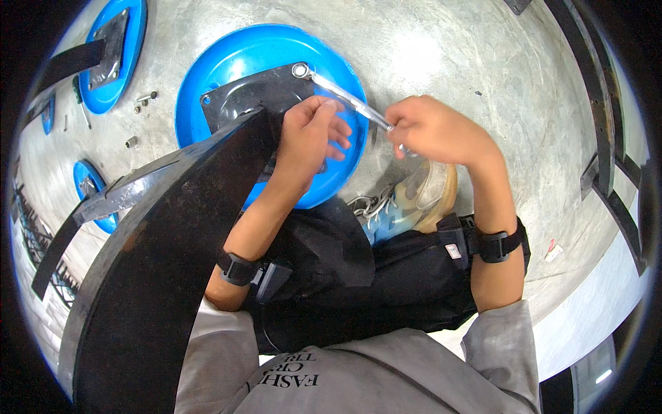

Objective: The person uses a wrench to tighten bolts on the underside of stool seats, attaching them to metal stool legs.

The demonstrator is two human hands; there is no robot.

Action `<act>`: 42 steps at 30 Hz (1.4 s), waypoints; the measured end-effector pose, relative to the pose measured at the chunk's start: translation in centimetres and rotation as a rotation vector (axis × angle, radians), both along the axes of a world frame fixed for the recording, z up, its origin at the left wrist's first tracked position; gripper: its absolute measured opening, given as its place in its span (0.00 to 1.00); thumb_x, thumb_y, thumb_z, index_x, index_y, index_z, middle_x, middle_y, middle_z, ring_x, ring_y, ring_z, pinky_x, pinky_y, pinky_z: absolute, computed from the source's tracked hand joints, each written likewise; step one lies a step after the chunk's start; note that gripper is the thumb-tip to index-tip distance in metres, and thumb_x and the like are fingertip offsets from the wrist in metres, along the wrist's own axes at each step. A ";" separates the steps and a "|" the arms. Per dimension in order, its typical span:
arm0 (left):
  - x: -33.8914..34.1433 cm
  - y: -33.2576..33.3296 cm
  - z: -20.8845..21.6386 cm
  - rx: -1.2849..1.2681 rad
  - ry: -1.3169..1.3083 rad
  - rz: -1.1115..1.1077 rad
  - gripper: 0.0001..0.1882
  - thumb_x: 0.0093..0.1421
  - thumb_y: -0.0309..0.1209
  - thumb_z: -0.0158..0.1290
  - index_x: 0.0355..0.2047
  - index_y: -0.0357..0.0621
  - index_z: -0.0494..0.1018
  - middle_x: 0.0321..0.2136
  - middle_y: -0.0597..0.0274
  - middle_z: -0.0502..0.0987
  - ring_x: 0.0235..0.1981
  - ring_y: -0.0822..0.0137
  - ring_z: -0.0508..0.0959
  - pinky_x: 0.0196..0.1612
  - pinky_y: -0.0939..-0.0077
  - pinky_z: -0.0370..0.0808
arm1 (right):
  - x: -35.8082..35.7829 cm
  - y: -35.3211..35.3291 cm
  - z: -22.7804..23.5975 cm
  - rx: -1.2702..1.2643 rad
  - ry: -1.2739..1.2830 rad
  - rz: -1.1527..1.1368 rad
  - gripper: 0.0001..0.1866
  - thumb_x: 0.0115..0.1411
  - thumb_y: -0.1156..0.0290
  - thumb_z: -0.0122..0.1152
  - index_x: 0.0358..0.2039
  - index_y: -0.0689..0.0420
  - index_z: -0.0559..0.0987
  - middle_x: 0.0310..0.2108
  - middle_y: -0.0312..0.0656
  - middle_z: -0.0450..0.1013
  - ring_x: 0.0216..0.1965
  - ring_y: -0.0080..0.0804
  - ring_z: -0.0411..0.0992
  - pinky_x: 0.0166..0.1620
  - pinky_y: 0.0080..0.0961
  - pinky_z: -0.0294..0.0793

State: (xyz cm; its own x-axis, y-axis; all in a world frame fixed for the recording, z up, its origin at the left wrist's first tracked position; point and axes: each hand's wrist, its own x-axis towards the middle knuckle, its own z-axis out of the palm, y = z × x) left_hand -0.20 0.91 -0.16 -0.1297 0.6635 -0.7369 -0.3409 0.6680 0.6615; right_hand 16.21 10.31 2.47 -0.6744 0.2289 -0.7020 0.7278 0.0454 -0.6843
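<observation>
A silver wrench (pixel 352 101) slants across the right side of a round blue disc-shaped base (pixel 241 43). Its ring end sits over a corner of the black metal plate (pixel 231 96) on that base. My right hand (pixel 431 127) is closed around the wrench's near end. My left hand (pixel 307 138) hovers beside the plate, below the shaft, with loosely curled fingers apart and nothing visible in them. A broad black curved metal piece (pixel 172 228) rises from the plate toward me, along my left forearm.
More blue bases (pixel 131 62) with black plates stand at the left. Small metal fasteners (pixel 131 142) and a thin screwdriver-like tool (pixel 83 103) lie on the grey floor. My shoe (pixel 414 200) is right of the near base. Black metal bars (pixel 603 103) curve along the far right.
</observation>
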 end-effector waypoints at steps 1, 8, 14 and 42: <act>0.0 0.0 0.0 0.001 -0.005 -0.007 0.12 0.58 0.33 0.41 0.29 0.35 0.67 0.19 0.57 0.71 0.16 0.72 0.72 0.15 0.82 0.68 | 0.2 0.4 0.1 -0.015 0.005 -0.072 0.10 0.49 0.71 0.50 0.22 0.65 0.72 0.16 0.41 0.70 0.19 0.23 0.68 0.26 0.19 0.66; 0.2 0.3 0.2 0.064 -0.117 -0.003 0.14 0.57 0.32 0.41 0.39 0.35 0.66 0.24 0.54 0.73 0.22 0.70 0.74 0.21 0.81 0.71 | 1.2 3.1 0.9 0.272 0.313 -0.575 0.09 0.50 0.70 0.52 0.29 0.61 0.76 0.18 0.37 0.71 0.22 0.19 0.67 0.28 0.17 0.65; 0.1 0.5 0.6 0.140 -0.197 -0.014 0.20 0.60 0.36 0.36 0.49 0.36 0.59 0.30 0.52 0.72 0.24 0.69 0.73 0.24 0.80 0.71 | -0.6 2.2 1.4 0.307 0.500 -0.891 0.11 0.56 0.67 0.51 0.34 0.60 0.75 0.22 0.38 0.72 0.25 0.15 0.64 0.33 0.13 0.61; 0.3 0.3 0.7 0.211 -0.659 0.102 0.19 0.62 0.41 0.35 0.48 0.43 0.59 0.30 0.62 0.67 0.32 0.69 0.69 0.28 0.75 0.70 | 1.8 1.5 1.6 -0.195 0.226 -0.075 0.11 0.51 0.69 0.49 0.20 0.64 0.74 0.18 0.37 0.71 0.22 0.20 0.67 0.27 0.19 0.65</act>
State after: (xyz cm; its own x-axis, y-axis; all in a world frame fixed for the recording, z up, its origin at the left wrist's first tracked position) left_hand 0.14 1.23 0.54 0.2308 0.8096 -0.5397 -0.7698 0.4912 0.4075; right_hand 18.03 11.83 4.12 -0.8046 0.1596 -0.5720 0.5528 -0.1506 -0.8196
